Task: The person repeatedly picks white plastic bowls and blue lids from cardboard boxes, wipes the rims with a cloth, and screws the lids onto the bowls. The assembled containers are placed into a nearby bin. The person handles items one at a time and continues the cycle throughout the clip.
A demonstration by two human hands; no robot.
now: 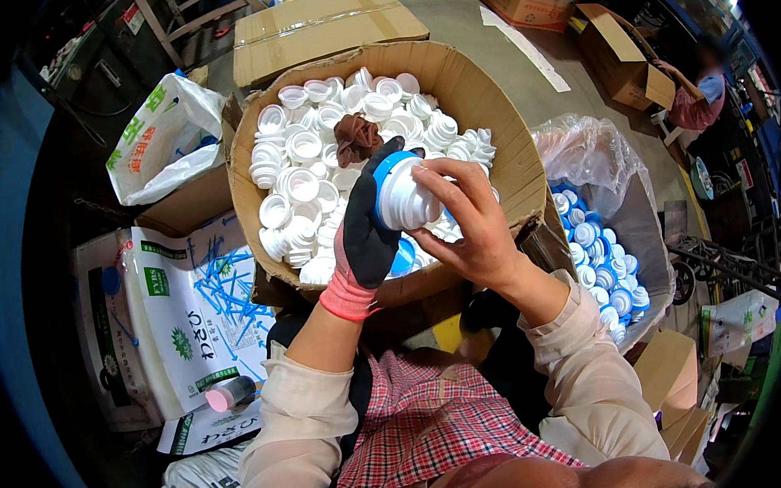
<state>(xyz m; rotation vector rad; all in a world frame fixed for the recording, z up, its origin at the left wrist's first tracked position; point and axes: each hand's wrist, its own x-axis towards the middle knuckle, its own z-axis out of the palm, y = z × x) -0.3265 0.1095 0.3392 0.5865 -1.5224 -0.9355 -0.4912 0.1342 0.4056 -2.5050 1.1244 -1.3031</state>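
Note:
Above a large open carton (pixel 503 114), both hands hold one white ribbed plastic part with a blue ring (pixel 408 196). My left hand (pixel 360 223), in a black glove with a pink cuff, is closed round its blue side. The bare fingers and thumb of my right hand (pixel 476 222) grip the white stepped end. Many loose white ribbed plastic parts (pixel 301 147) fill the carton beneath. A crumpled brown cloth (pixel 357 140) lies on them, just beyond my left hand. Below my hands a blue round piece (pixel 404 257) shows among the white ones, partly hidden.
At right, a plastic-lined carton (pixel 656 248) holds blue-and-white parts (pixel 620 276). Thin blue plastic sticks (pixel 234 287) lie on printed white sheeting at left, near a pink-ended cylinder (pixel 229 394). A white bag (pixel 160 141) and a closed carton (pixel 326 31) stand beyond. Another person (pixel 705 95) sits far right.

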